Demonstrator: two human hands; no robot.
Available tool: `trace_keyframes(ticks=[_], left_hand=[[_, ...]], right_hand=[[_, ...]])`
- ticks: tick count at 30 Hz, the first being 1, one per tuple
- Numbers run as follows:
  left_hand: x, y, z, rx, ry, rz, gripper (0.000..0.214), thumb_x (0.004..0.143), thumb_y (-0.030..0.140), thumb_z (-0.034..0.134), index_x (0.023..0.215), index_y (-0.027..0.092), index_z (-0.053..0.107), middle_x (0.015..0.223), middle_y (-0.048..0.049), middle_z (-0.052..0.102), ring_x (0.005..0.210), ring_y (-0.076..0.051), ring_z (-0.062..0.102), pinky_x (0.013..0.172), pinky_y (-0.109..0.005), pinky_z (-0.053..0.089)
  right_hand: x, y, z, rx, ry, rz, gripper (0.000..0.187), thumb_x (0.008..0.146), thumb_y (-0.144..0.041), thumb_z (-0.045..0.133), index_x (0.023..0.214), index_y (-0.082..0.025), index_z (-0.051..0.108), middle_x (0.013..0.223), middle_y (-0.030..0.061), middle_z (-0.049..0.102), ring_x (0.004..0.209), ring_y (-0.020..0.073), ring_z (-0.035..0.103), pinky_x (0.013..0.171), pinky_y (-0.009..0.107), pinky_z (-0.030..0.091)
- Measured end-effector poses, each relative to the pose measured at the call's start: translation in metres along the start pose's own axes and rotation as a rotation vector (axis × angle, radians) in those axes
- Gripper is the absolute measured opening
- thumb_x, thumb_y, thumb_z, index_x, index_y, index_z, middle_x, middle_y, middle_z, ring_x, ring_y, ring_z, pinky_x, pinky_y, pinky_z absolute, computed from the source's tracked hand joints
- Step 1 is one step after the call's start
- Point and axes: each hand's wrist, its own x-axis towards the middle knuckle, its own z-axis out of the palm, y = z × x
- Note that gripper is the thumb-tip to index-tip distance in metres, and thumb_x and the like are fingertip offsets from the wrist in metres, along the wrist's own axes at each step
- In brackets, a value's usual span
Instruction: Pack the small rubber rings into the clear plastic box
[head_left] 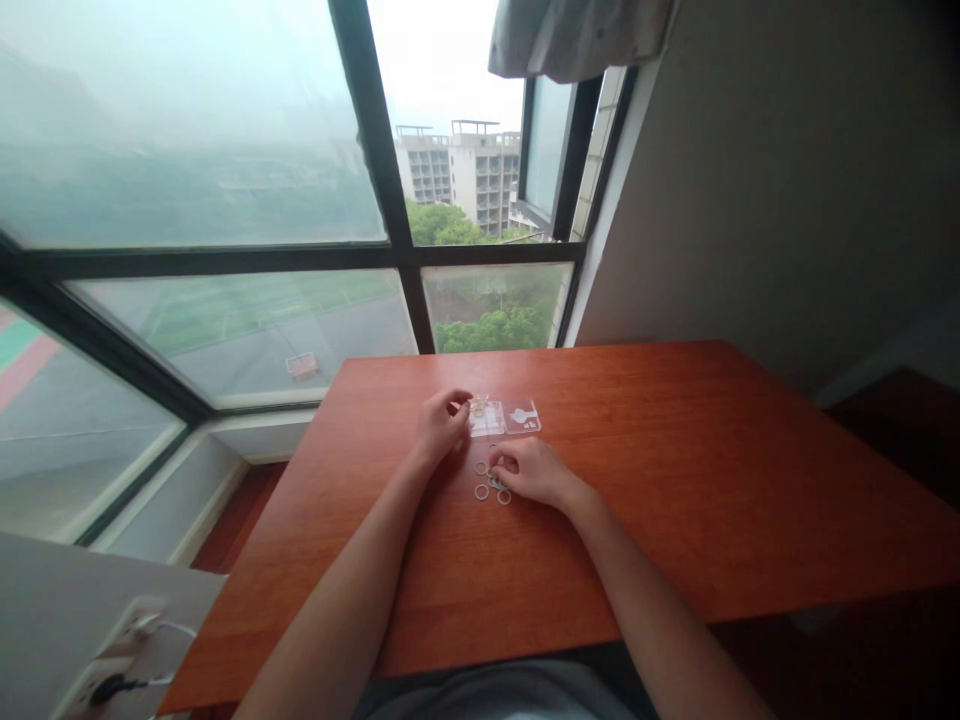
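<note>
Small, thin, pale round rings lie in a loose bunch on a shiny red-brown wooden desk, as seen from the head camera. Some rings sit on top of each other, and a few lie just beside the bunch. The right hand reaches in from the right, with its fingertips close together and down at the rings. I cannot tell if it is pinching one.

Past the rings, near the far edge of the desk, is a clear, square plastic box with some tiny things in it. They are too small to make out. A clear, flat plastic lid lies open on the box's right side, with a bright white shine on it. The left hand is at the left side of the box. Its thumb and fingers curl at the edge, but I cannot tell if they grip anything. The two hands are apart from each other.

Behind the desk is a big window with dark bars. Pale tall buildings and green trees show through it.
</note>
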Motion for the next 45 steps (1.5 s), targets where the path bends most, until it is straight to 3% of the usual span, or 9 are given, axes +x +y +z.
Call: trace_keyframes(ticks=[10, 16, 19, 24, 28, 31, 34, 38, 45], left_hand=[[0.000, 0.000, -0.001, 0.003, -0.001, 0.000, 0.018, 0.078, 0.023, 0.055, 0.089, 0.017, 0.068, 0.082, -0.0027, 0.070, 0.064, -0.013, 0.060, 0.062, -0.023, 0.048], [0.000, 0.000, -0.003, -0.007, -0.008, 0.003, 0.018, 0.078, 0.025, 0.055, 0.090, 0.018, 0.067, 0.084, -0.0030, 0.070, 0.064, -0.013, 0.060, 0.062, -0.024, 0.048], [0.000, 0.002, -0.004, -0.015, -0.010, 0.005, 0.019, 0.078, 0.024, 0.055, 0.090, 0.017, 0.067, 0.084, -0.0037, 0.070, 0.064, -0.013, 0.060, 0.062, -0.024, 0.048], [0.000, 0.003, -0.003, -0.011, -0.007, 0.000, 0.018, 0.078, 0.025, 0.056, 0.089, 0.017, 0.068, 0.084, -0.0037, 0.070, 0.065, -0.013, 0.060, 0.062, -0.025, 0.048], [-0.001, 0.008, -0.004, -0.022, -0.015, 0.007, 0.017, 0.078, 0.027, 0.057, 0.088, 0.017, 0.068, 0.082, -0.0035, 0.069, 0.063, -0.013, 0.058, 0.060, -0.024, 0.047], [-0.005, 0.022, -0.004, -0.097, -0.080, 0.062, 0.020, 0.081, 0.032, 0.056, 0.088, 0.017, 0.068, 0.077, -0.0034, 0.068, 0.060, -0.012, 0.056, 0.055, -0.022, 0.045], [-0.010, 0.041, -0.003, -0.196, -0.233, 0.151, 0.023, 0.082, 0.036, 0.057, 0.086, 0.016, 0.068, 0.073, -0.0032, 0.065, 0.057, -0.010, 0.053, 0.052, -0.021, 0.042], [-0.014, 0.055, 0.001, -0.176, -0.341, 0.222, 0.024, 0.081, 0.038, 0.060, 0.083, 0.016, 0.070, 0.070, -0.0035, 0.064, 0.059, -0.010, 0.052, 0.054, -0.020, 0.042], [-0.009, 0.042, 0.004, -0.120, -0.155, 0.138, 0.020, 0.080, 0.034, 0.059, 0.076, 0.016, 0.066, 0.068, -0.0021, 0.065, 0.058, -0.011, 0.054, 0.054, -0.022, 0.043]], right_hand=[[-0.001, -0.003, 0.000, -0.017, -0.011, 0.006, 0.011, 0.075, -0.021, 0.062, 0.084, -0.021, 0.068, 0.069, -0.0025, 0.064, 0.061, 0.0092, 0.053, 0.055, 0.020, 0.029], [0.001, 0.003, 0.000, 0.175, 0.015, 0.010, 0.010, 0.076, -0.020, 0.062, 0.083, -0.019, 0.069, 0.061, -0.0037, 0.059, 0.055, 0.0081, 0.050, 0.053, 0.019, 0.032], [0.004, 0.007, -0.004, 0.299, 0.115, 0.028, 0.011, 0.076, -0.025, 0.063, 0.080, -0.017, 0.069, 0.055, -0.0042, 0.053, 0.051, 0.0082, 0.045, 0.051, 0.019, 0.032], [0.007, 0.012, -0.013, 0.518, 0.401, 0.126, 0.024, 0.076, -0.039, 0.062, 0.080, -0.016, 0.066, 0.055, -0.0040, 0.046, 0.051, 0.0091, 0.038, 0.048, 0.021, 0.030], [0.009, 0.013, -0.015, 0.643, 0.469, 0.154, 0.028, 0.075, -0.042, 0.064, 0.081, -0.015, 0.064, 0.060, -0.0025, 0.047, 0.053, 0.0094, 0.038, 0.048, 0.021, 0.030], [0.009, 0.012, -0.014, 0.668, 0.484, 0.142, 0.027, 0.074, -0.041, 0.064, 0.080, -0.015, 0.064, 0.059, -0.0032, 0.045, 0.052, 0.0089, 0.036, 0.048, 0.021, 0.029], [0.009, 0.013, -0.013, 0.663, 0.491, 0.136, 0.028, 0.075, -0.042, 0.063, 0.081, -0.015, 0.064, 0.059, -0.0036, 0.045, 0.052, 0.0088, 0.036, 0.048, 0.021, 0.029], [0.009, 0.014, -0.014, 0.638, 0.480, 0.152, 0.031, 0.075, -0.045, 0.062, 0.083, -0.015, 0.064, 0.059, -0.0031, 0.045, 0.053, 0.0092, 0.037, 0.048, 0.021, 0.030], [0.009, 0.014, -0.015, 0.624, 0.487, 0.161, 0.029, 0.076, -0.043, 0.061, 0.085, -0.015, 0.065, 0.057, -0.0039, 0.042, 0.052, 0.0092, 0.036, 0.048, 0.021, 0.029]])
